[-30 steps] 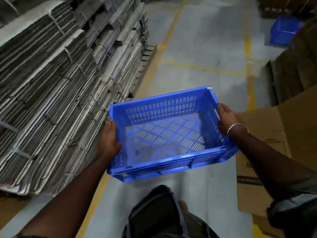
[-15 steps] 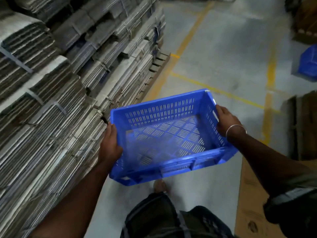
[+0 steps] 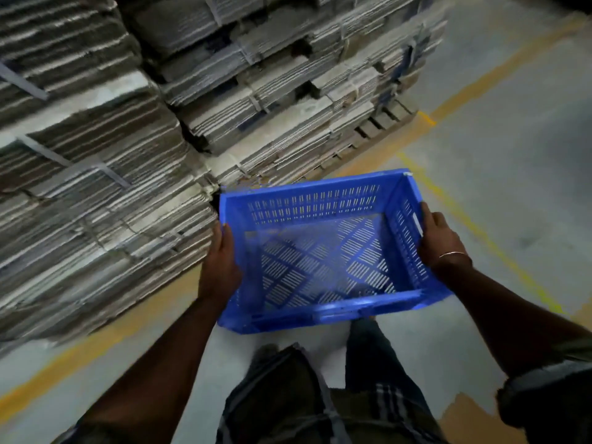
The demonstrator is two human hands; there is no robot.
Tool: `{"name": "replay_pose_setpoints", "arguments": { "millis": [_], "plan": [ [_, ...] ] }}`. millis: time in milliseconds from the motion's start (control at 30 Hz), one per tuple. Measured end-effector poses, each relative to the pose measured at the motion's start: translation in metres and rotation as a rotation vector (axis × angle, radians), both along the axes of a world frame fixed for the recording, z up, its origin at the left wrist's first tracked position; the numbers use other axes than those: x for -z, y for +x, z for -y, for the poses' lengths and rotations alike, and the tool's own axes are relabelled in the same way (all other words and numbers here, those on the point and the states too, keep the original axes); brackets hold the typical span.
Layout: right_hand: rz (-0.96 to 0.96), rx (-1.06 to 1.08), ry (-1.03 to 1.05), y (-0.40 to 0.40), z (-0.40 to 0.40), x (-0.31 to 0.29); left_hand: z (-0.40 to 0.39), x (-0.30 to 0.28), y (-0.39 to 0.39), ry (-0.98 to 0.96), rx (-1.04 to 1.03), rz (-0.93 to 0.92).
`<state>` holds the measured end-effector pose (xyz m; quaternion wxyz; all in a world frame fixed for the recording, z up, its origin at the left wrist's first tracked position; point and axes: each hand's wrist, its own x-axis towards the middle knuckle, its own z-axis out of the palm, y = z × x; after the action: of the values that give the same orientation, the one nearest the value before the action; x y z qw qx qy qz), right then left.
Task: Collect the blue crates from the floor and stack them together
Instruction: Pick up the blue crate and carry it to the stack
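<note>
holding one blue crate, left hand and right hand each in firm grip on its sides

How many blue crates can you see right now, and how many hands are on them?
Blue crates: 1, the blue crate, carried above the floor
Hands gripping it: 2, the left hand on one short side and the right hand on the other
Total: 3

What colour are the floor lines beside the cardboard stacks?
Yellow floor lines, clearest in the head view.
</note>
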<state>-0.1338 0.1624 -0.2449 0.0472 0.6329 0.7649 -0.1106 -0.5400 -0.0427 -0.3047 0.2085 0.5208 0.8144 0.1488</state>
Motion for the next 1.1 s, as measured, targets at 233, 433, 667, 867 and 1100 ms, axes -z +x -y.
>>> {"name": "replay_pose_setpoints", "arguments": {
  "millis": [233,433,667,867,1100],
  "plan": [
    [-0.036,-0.281,-0.167,-0.011,-0.121,0.097,-0.012,0.068,0.065,-0.064,-0.357,0.008],
    [-0.025,-0.431,-0.272,0.007,-0.179,0.197,-0.045,0.137,0.141,-0.212,-0.607,0.026],
    [-0.010,-0.478,-0.266,0.001,-0.221,0.341,-0.075,0.263,0.158,-0.258,-0.767,0.097],
    [-0.054,-0.504,-0.267,-0.023,-0.263,0.473,-0.110,0.380,0.132,-0.283,-0.751,0.071],
    [-0.090,-0.541,-0.223,-0.056,-0.293,0.570,-0.141,0.474,0.089,-0.267,-0.783,0.022]
  ]
}}
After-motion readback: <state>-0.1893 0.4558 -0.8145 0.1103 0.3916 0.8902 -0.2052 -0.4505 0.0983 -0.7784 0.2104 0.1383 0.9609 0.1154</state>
